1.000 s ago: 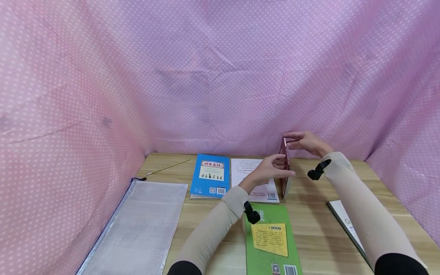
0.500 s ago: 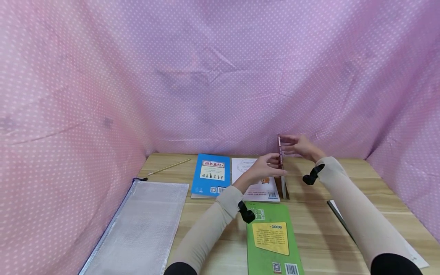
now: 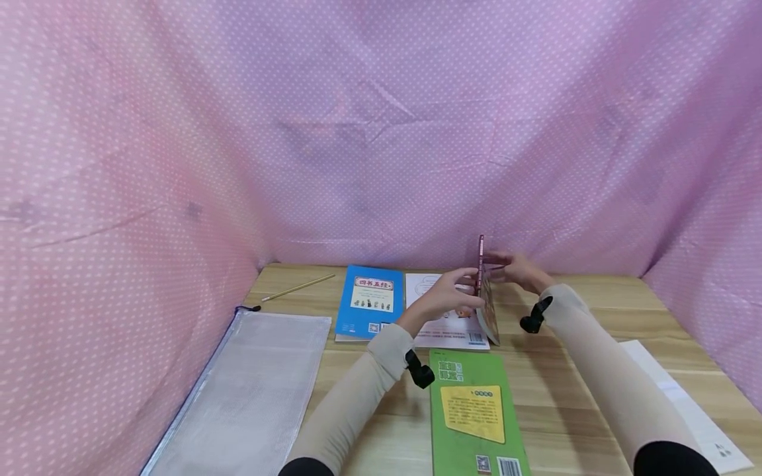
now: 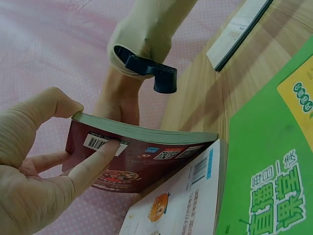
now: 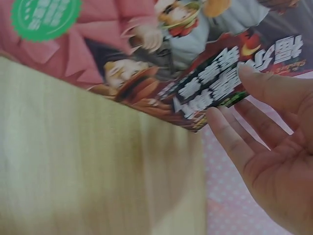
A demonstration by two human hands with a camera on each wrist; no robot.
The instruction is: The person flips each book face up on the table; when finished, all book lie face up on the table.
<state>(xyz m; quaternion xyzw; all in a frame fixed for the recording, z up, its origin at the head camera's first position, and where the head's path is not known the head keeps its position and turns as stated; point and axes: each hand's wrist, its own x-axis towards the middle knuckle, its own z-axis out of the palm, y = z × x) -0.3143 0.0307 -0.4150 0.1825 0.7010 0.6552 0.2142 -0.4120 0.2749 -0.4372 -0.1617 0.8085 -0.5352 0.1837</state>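
Observation:
A thin paperback book [image 3: 479, 264] stands upright on the table, its spine facing up at the top. Its dark red back cover [image 4: 129, 156], with a barcode, faces left; the illustrated front cover [image 5: 171, 58] faces right. My left hand [image 3: 442, 301] holds the book from the left, thumb at the page-edge corner and fingers against the back cover. On the other side my right hand [image 3: 519, 272] touches the front cover near a corner with extended fingers. A white book [image 3: 446, 330] lies just left of it, a green book [image 3: 476, 403] nearer me.
A blue book [image 3: 368, 304] lies left of the white one. Farther left are a thin gold stick [image 3: 297, 288] and a mesh zip pouch [image 3: 262, 370]. A white-covered item [image 3: 684, 403] lies partly under my right forearm. Pink dotted cloth [image 3: 381, 165] hangs behind the table.
The book has swung from leaning to nearly upright and shifted slightly left, with both hands following it. My right hand has come lower along the cover.

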